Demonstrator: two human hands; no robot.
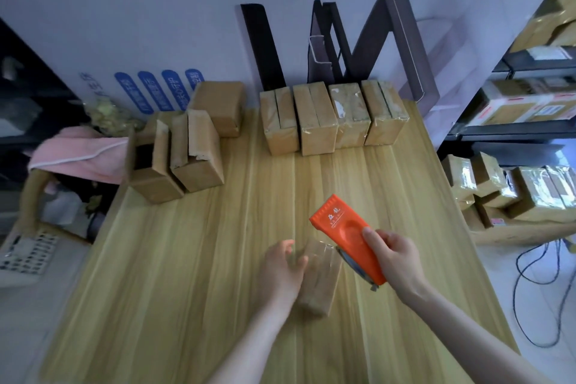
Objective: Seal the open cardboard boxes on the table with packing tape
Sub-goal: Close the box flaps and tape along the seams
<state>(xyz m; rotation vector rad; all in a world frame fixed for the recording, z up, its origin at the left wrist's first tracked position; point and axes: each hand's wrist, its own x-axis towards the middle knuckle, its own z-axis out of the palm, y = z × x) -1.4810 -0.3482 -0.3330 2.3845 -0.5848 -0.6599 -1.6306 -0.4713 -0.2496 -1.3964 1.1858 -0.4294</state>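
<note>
Clamped round the lower half of the orange tape dispenser (346, 234), your right hand (396, 262) has its thumb across the top face and its fingers wrapped beneath, holding the tool tilted just right of the small cardboard box (321, 280) in the lower centre of the frame. Your left hand (282, 271) lies against that box's left side with its grip apart, fingers loosely spread and blurred, steadying it on the table (187, 259) rather than clasping it. A glossy sheen on the box's far end suggests tape is already there, though I cannot tell whether the strip is cut free. The danger is the box itself: it looks light, and with so loose a hold any pull from the dispenser could drag or spin it, laying the tape crooked or off the seam. The dispenser's metal edge also sits close to your left fingers, so a quick swipe could catch them. Slack tape may fold onto itself and wrinkle. Two open boxes (174, 162) with raised flaps wait at centre left, while the taped boxes (330, 118) stand in a row at upper centre.
</note>
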